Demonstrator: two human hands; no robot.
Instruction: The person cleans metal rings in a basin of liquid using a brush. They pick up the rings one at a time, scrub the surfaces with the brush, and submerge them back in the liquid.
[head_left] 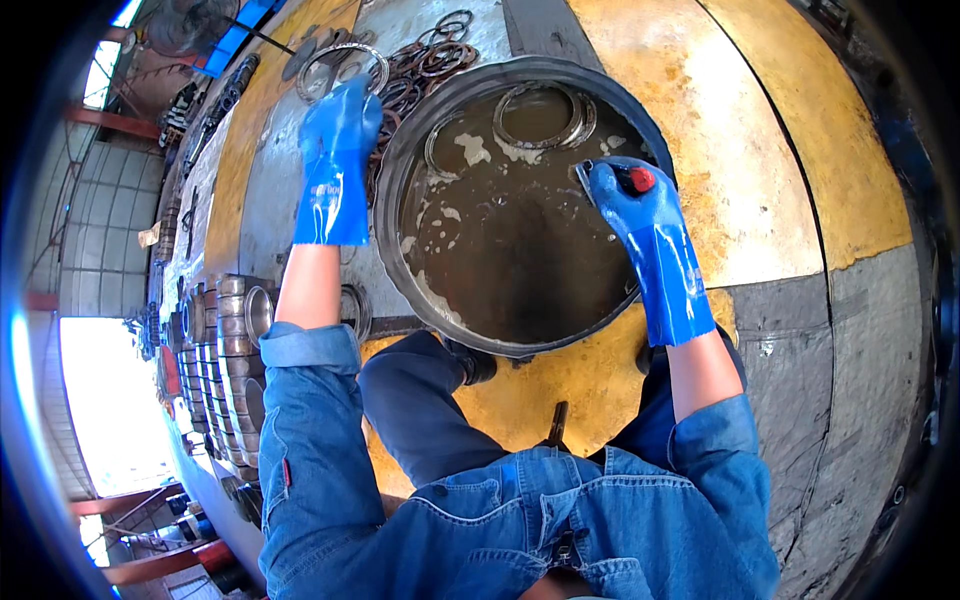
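Observation:
My left hand [340,118], in a long blue rubber glove, is closed on a shiny metal ring [384,72] to the left of a round black tub. Murky brown liquid with pale foam patches fills the tub [392,240]. Several metal rings [497,118] lie partly in the liquid at its far side. Over the tub's right side, my right hand [632,205], gloved the same way, grips a tool with a red handle end [637,180]. A narrow metallic part of this tool [586,184] shows left of the fingers; its kind is unclear.
A heap of dark rings [425,70] lies beyond my left hand. Stacked metal ring-shaped parts [235,350] stand at the left, near my left elbow. My legs [415,385] straddle the tub's near side on a yellow and grey floor [740,130]. A fan [185,25] stands far left.

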